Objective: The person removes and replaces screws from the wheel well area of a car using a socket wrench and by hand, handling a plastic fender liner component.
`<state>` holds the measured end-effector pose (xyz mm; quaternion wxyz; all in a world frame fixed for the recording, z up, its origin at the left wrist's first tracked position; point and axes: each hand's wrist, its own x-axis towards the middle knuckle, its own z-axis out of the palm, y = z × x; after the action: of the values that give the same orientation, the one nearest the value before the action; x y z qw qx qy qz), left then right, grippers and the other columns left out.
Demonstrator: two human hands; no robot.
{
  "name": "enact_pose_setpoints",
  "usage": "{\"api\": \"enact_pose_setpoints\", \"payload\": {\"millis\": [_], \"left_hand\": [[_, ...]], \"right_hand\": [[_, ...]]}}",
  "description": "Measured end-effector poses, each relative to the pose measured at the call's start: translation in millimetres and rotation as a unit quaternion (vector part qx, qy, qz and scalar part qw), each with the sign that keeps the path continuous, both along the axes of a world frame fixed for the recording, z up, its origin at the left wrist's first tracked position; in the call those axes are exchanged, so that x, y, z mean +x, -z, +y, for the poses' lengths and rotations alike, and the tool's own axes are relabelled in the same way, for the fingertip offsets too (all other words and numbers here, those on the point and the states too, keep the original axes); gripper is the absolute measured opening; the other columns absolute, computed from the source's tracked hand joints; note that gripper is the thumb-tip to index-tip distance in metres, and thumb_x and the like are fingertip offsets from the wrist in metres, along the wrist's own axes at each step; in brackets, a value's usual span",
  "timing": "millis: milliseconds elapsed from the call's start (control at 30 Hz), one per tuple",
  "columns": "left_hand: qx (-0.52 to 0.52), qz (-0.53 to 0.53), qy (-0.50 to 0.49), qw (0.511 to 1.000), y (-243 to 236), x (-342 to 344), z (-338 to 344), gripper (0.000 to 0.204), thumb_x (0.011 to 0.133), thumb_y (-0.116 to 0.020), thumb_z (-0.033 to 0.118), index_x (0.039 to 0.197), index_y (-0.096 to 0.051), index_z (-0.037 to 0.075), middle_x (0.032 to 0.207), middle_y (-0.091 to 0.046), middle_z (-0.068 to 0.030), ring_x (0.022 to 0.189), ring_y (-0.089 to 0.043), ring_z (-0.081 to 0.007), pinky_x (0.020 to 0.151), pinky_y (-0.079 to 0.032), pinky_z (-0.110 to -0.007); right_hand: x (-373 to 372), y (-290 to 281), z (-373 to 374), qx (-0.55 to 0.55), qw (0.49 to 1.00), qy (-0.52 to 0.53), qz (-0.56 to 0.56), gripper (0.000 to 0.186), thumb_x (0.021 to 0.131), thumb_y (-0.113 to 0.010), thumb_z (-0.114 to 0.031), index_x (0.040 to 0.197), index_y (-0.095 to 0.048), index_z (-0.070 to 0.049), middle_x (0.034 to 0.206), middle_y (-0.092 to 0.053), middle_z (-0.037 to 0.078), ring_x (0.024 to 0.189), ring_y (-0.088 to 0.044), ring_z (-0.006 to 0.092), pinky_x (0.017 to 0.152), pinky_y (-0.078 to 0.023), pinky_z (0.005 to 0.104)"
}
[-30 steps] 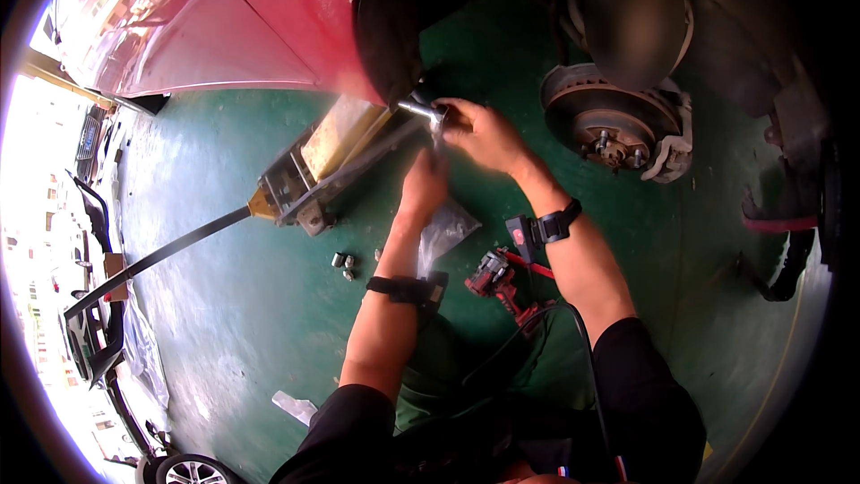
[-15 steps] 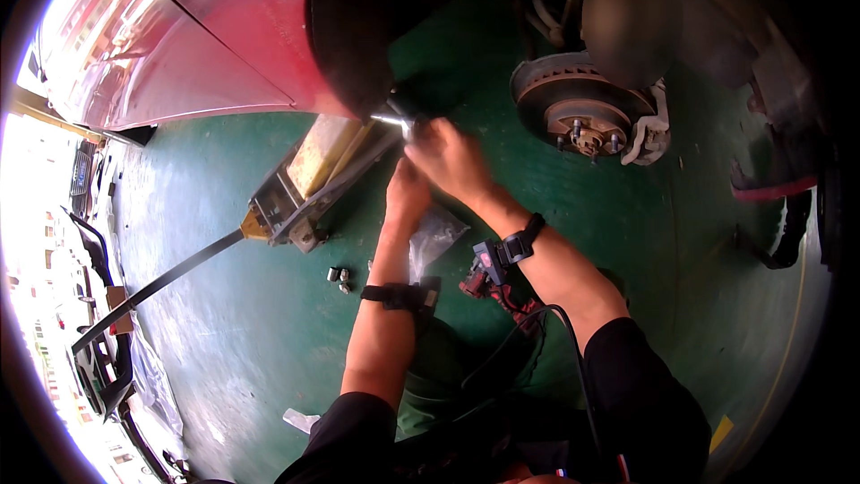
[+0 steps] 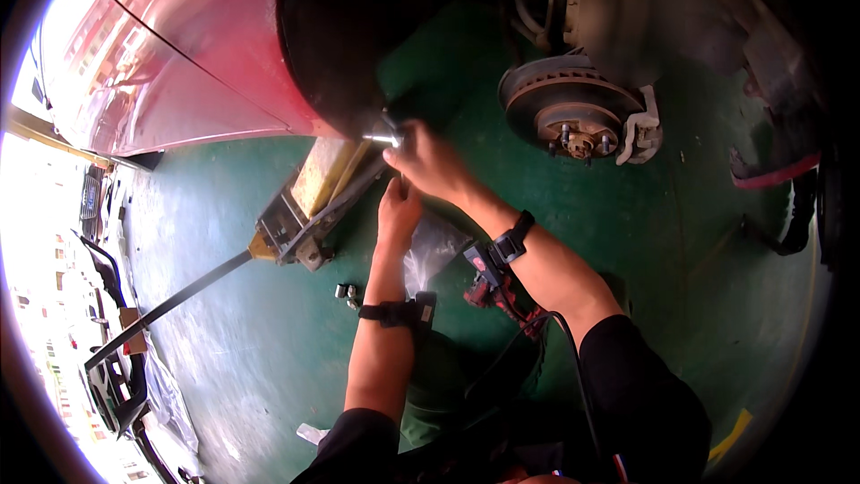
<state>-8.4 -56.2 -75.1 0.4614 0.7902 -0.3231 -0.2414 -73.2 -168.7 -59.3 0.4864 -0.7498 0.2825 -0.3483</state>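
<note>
Beneath the edge of a red car's body (image 3: pixel 206 63), at the dark wheel arch, my two hands work close together. My right hand (image 3: pixel 432 161) is closed around a shiny metal tool (image 3: pixel 383 138); its bright end sticks out to the left, and its exact kind is unclear. Just below and nearer me, my left hand (image 3: pixel 399 213) is closed with the thumb up. What it grips is mostly hidden by the fingers. To the right of my hands, a brake disc (image 3: pixel 573 108) with wheel studs and a caliper hangs with no wheel on it.
A floor jack (image 3: pixel 313 193) with a long handle (image 3: pixel 170 305) stands under the car at left. On the green floor lie a clear plastic bag (image 3: pixel 434 251), a red-and-black power tool (image 3: pixel 502 298) and small metal pieces (image 3: pixel 347 292). Car parts line the left side.
My view has shifted slightly, so the car and jack appear lower. My left hand has separated a little from the right, downward. The metal tool stays in my right hand.
</note>
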Motion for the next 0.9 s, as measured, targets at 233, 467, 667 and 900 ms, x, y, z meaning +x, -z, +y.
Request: {"api": "enact_pose_setpoints", "payload": {"millis": [233,467,667,900], "left_hand": [[-0.132,0.234,-0.097,0.958,-54,10,23,0.012,0.086,-0.063,0.012,0.093,-0.067,0.004,0.087,-0.066,-0.0037,0.078,-0.058,-0.0101,0.070,-0.041,-0.023],[-0.307,0.276,-0.175,0.894,-104,4,53,0.017,0.097,-0.054,0.021,0.101,-0.063,0.007,0.098,-0.066,-0.0058,0.086,-0.063,-0.0193,0.070,-0.048,-0.028],[-0.337,0.283,-0.191,0.877,-108,2,53,0.014,0.093,-0.056,0.023,0.095,-0.063,0.010,0.095,-0.064,-0.0026,0.090,-0.059,-0.0180,0.079,-0.040,-0.031],[-0.328,0.254,-0.180,0.892,-94,6,45,0.015,0.093,-0.050,0.015,0.099,-0.062,0.008,0.099,-0.065,-0.0046,0.092,-0.062,-0.0181,0.079,-0.044,-0.028]], "right_hand": [[3,-27,-13,0.314,0.917,-0.224,-0.098,0.028,0.093,-0.067,-0.029,0.103,-0.067,-0.003,0.077,-0.070,0.008,0.062,-0.066,0.0122,0.047,-0.049,0.0237],[13,-19,-24,0.552,0.773,-0.262,-0.167,0.024,0.092,-0.070,-0.029,0.094,-0.065,-0.005,0.077,-0.068,0.007,0.059,-0.064,0.0136,0.041,-0.046,0.0207],[10,-16,-20,0.331,0.894,-0.279,-0.115,0.023,0.092,-0.067,-0.021,0.101,-0.056,-0.003,0.078,-0.063,0.008,0.068,-0.064,0.0166,0.054,-0.053,0.0294],[19,4,-18,-0.173,0.983,-0.058,0.030,0.033,0.083,-0.070,-0.011,0.109,-0.054,0.002,0.074,-0.065,0.014,0.068,-0.067,0.0288,0.059,-0.053,0.0402]]}}
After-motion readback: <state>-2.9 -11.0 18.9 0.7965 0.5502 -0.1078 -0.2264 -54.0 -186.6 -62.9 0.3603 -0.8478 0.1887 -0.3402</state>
